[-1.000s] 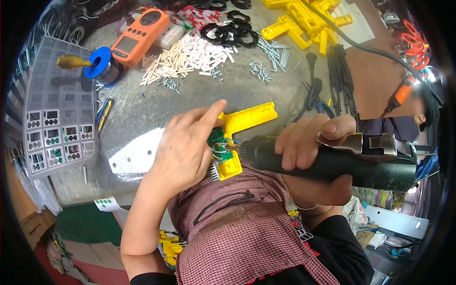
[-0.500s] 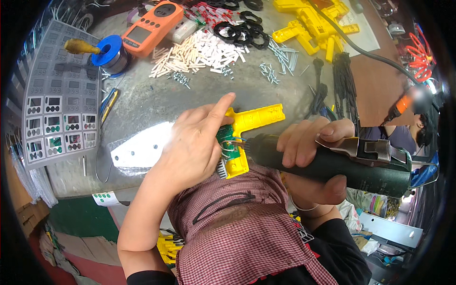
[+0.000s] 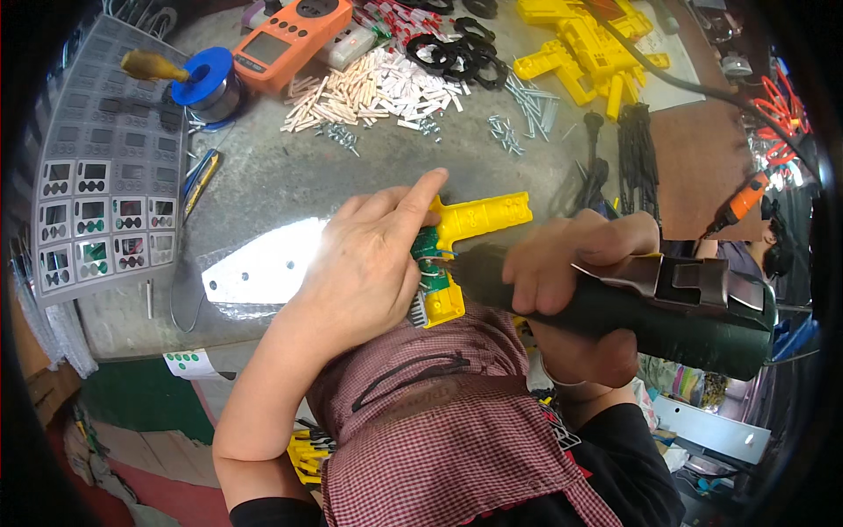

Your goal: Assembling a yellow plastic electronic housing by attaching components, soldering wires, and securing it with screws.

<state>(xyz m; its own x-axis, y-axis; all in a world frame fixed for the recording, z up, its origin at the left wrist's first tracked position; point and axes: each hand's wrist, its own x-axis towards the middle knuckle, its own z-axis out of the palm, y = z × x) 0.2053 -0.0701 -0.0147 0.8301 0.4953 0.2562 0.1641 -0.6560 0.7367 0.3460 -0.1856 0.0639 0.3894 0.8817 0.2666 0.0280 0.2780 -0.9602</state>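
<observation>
My left hand [image 3: 364,259] presses down over a pistol-shaped yellow plastic housing [image 3: 483,218], its index finger stretched out along the top. Inside the housing, a green circuit board [image 3: 430,279] with thin wires shows partly beside the hand. My right hand [image 3: 575,272] is wrapped round a dark green electric screwdriver [image 3: 680,321] with a metal lever. Its front end is blurred and points left, at the board; the bit's contact is too smeared to make out. A white plate with holes [image 3: 255,277], in clear plastic, lies under my left wrist.
Across the bench lie piles of pale sticks [image 3: 338,101], screws [image 3: 507,133], black rings [image 3: 452,57] and yellow housings [image 3: 597,53]. An orange meter [image 3: 285,44] and a blue solder spool [image 3: 209,83] stand far left, near a printed sheet [image 3: 105,184]. Black cables [image 3: 637,154] lie right.
The screwdriver and my right hand have shifted slightly, with the tool's rear lower and farther right. My left hand still holds the housing. The view has shifted a little.
</observation>
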